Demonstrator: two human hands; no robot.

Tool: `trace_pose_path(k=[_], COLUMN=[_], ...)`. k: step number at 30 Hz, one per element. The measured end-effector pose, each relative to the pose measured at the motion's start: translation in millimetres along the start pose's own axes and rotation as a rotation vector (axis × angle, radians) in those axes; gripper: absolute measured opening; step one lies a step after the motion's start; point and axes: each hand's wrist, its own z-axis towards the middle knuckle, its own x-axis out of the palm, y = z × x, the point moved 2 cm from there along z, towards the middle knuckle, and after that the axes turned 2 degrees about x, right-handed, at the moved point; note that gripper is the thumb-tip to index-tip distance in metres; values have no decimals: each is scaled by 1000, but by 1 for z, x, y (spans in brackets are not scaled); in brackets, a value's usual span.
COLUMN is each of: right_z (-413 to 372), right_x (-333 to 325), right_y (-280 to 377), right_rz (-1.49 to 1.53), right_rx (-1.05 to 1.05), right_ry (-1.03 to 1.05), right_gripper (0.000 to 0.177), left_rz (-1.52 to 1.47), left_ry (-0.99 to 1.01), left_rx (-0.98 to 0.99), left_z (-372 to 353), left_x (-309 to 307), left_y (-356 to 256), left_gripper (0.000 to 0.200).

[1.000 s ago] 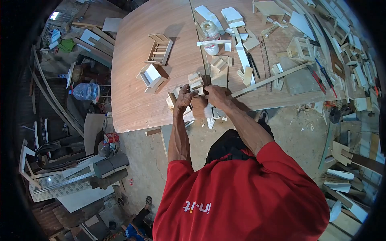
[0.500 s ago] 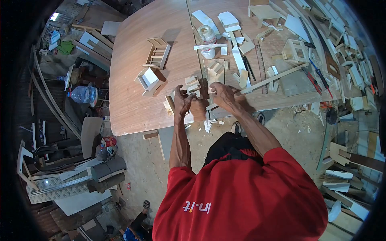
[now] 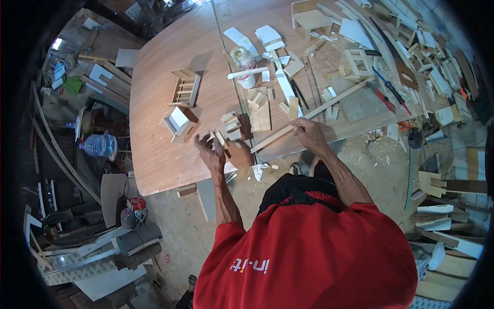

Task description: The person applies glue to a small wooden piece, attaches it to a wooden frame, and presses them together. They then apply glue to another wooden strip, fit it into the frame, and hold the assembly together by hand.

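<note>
My left hand point(image 3: 211, 153) is near the front edge of the table, its fingers closed round a small wooden piece point(image 3: 222, 140). My right hand point(image 3: 311, 135) grips a long wooden strip point(image 3: 274, 139) that lies slantwise over the tabletop. Between the hands, small wood blocks point(image 3: 231, 125) sit in a group, beside a flat board point(image 3: 260, 117) with more blocks on it. Left of these stand a small box-like wooden piece with a white panel point(image 3: 179, 119) and a small slatted wooden frame point(image 3: 186, 87).
A jar point(image 3: 244, 66) stands behind the blocks, a white-faced strip across it. On the right are a ruler point(image 3: 313, 82), a small open wooden frame point(image 3: 355, 64), red-handled pliers point(image 3: 383, 100) and piled offcuts point(image 3: 432, 67). A bottle point(image 3: 99, 146) is left of the table.
My left hand has moved left and taken hold of the small wooden piece. My right hand has shifted right along the strip. The camera view has shifted slightly.
</note>
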Motion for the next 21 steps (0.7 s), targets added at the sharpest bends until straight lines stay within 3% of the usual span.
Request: trace_pose_path(k=[2,6,10,12,18,21], right_z=[-7,-12,-11,-10,-12,-11], right_x=[-11,-31,-59,-75,-156,-197], right_y=[-4,-15,-24,-36,-63,-75], right_rz=[-27,-135,26,271,156,229], right_rx=[14,57,118,51,256,222], right_ry=[-36,-140,-197,-218,-251,-342], right_gripper=[24,25,25,27,25,21], left_rz=[54,41,-8,-1,-165,-82], left_ry=[-124,-126,181,300,623,709], left_rx=[78,271,264,306,225,217], left_z=[-3,-6,-19,-29,-45,-46], left_x=[2,41,105,138,236,275], left_y=[-42,-81,-114,-122,-154,-176], left_gripper=[51,46,41,41,44,45])
